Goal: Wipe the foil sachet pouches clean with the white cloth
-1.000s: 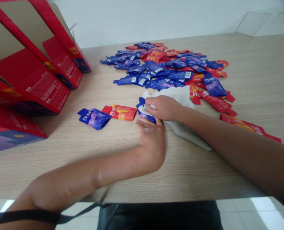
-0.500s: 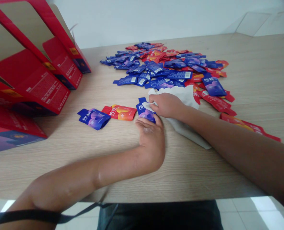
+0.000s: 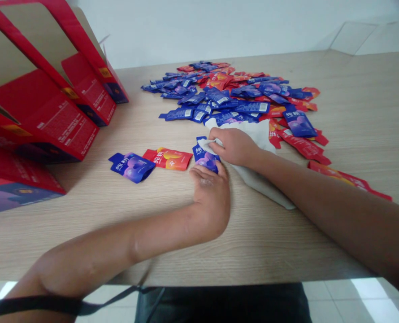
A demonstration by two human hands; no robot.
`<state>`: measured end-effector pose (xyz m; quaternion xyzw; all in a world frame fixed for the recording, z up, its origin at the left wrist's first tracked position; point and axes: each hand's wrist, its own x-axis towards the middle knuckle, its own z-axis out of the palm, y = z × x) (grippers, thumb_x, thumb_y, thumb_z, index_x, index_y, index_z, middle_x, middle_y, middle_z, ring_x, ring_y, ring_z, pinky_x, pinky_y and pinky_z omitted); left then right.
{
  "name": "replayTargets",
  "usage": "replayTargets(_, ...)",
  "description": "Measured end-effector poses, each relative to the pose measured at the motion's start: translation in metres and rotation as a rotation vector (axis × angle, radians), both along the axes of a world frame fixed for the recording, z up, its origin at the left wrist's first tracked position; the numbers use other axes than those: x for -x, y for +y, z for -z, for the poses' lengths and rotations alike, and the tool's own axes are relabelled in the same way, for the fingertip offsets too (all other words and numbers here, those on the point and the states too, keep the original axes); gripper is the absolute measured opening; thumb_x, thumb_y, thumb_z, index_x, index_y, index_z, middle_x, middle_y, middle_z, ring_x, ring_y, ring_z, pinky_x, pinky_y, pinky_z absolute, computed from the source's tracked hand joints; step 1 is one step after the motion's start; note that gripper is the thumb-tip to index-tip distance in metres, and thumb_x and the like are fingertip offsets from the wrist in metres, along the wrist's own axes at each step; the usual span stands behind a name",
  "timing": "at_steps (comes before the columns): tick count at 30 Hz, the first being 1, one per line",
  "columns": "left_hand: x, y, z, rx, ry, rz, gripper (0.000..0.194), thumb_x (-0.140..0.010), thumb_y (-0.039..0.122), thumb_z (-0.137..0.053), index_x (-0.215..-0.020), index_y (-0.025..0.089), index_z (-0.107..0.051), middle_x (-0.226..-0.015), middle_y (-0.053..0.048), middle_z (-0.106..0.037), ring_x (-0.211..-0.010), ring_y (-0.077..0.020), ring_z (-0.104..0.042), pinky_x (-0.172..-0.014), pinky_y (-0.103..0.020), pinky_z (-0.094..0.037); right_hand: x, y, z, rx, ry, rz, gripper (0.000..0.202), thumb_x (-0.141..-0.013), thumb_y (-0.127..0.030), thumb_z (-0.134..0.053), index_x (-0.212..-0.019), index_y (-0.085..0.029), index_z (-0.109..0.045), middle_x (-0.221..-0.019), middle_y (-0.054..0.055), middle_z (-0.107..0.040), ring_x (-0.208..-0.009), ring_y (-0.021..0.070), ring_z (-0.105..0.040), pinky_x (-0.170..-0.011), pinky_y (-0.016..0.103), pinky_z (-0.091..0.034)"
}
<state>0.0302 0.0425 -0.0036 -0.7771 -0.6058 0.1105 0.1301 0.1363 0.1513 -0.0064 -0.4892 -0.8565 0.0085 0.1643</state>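
A blue pouch [image 3: 204, 158] with a purple fruit picture lies face up on the table. My left hand [image 3: 211, 186] holds its near end, with the fingers closed over the bottom edge. In my right hand [image 3: 233, 146] a white cloth [image 3: 256, 134] is bunched, and a fold of it touches the pouch's upper part. The rest of the cloth spreads beneath my right wrist and forearm. To the left, a red pouch [image 3: 172, 159] and another blue pouch [image 3: 132, 167] lie in a row with the held one, their ends touching or slightly overlapping.
A heap of blue and red pouches [image 3: 219, 94] covers the table's far middle. One red pouch [image 3: 349, 179] lies apart, near my right forearm. Several open red cartons [image 3: 48, 112] stand along the left side. A pale wall [image 3: 219, 27] rises behind the table.
The cloth's fold has shifted slightly to the left and up across the blue pouch with my right hand. My left hand stays at the pouch's near edge.
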Motion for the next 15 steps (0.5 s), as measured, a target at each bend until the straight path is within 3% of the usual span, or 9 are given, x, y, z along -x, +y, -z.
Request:
replayTargets(4,0.0008,0.0005,0.0016,-0.016,0.026,0.017,0.053,-0.091,0.002,-0.027,-0.143,0.008,-0.041,-0.119,-0.031,-0.065,-0.109,-0.0328,-0.066,-0.084,-0.046,-0.051,0.0024,-0.0005,-0.0003,0.092,-0.041,-0.112,0.024,-0.089,-0.032,-0.047,-0.099,-0.018,-0.065,-0.093,0.008,-0.071,-0.081,0.0201,-0.059,-0.066,0.029,-0.032)
replayTargets(15,0.0006,-0.0003,-0.0023,0.001,-0.092,-0.027,0.053,-0.092,0.002,-0.029,-0.142,0.011,-0.044,-0.123,-0.03,-0.063,-0.113,-0.0324,-0.063,-0.088,-0.048,-0.05,-0.0058,0.0062,-0.0019,0.112,-0.13,0.046,0.026,-0.091,-0.037,-0.047,-0.098,-0.021,-0.065,-0.096,0.009,-0.071,-0.083,0.0208,-0.06,-0.064,0.029,-0.031)
